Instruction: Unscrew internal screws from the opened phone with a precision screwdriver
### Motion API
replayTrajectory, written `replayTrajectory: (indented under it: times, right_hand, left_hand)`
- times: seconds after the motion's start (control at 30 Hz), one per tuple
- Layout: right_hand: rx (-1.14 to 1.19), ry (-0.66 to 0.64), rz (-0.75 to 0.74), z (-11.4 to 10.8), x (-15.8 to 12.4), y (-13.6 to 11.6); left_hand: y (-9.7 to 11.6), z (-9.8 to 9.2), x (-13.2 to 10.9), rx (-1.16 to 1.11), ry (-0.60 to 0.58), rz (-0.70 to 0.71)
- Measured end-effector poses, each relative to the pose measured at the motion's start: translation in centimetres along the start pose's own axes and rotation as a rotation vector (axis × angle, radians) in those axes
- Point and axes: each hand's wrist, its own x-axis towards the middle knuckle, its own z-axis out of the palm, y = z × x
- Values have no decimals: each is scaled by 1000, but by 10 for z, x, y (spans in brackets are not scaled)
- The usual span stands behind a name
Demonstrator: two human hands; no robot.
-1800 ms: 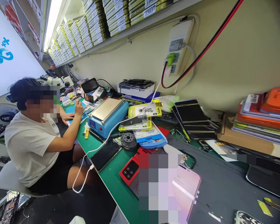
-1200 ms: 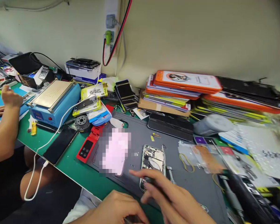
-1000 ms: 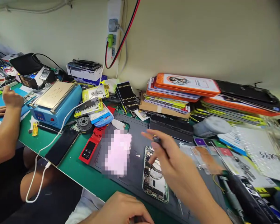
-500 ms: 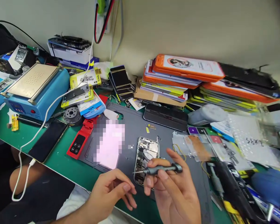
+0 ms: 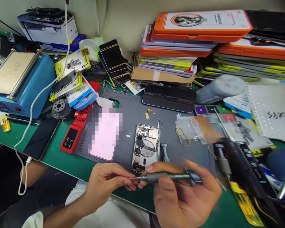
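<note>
The slim screwdriver [image 5: 171,177], a round grey metal rod with a thin shiny tip, was held level in the air just in front of the opened phone [image 5: 146,147], which lay on the flat dark grey mat [image 5: 133,114] with its metal parts bare. The right hand [image 5: 185,196] was closed around the handle. The left hand [image 5: 106,183] had its fingertips pinched narrowly on the tip.

head view, close, downward over workbench [image 5: 61,164]
</note>
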Motion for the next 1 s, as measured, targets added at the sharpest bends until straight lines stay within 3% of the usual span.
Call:
replayTrajectory:
  times: [0.17, 0.33, 0.63, 1.0]
  right_hand:
    - [-22, 16, -5, 1, 0, -1]
    - [11, -49, -15, 2, 5, -2]
    - [-19, -55, 59, -1, 5, -2]
    - [-8, -45, 9, -2, 2, 1]
  left_hand:
    - [1, 0, 0, -21, -8, 15]
    - [0, 0, 0, -62, -43, 23]
    - [1, -2, -2, -69, -48, -10]
    - [-2, -4, -1, -73, -80, 32]
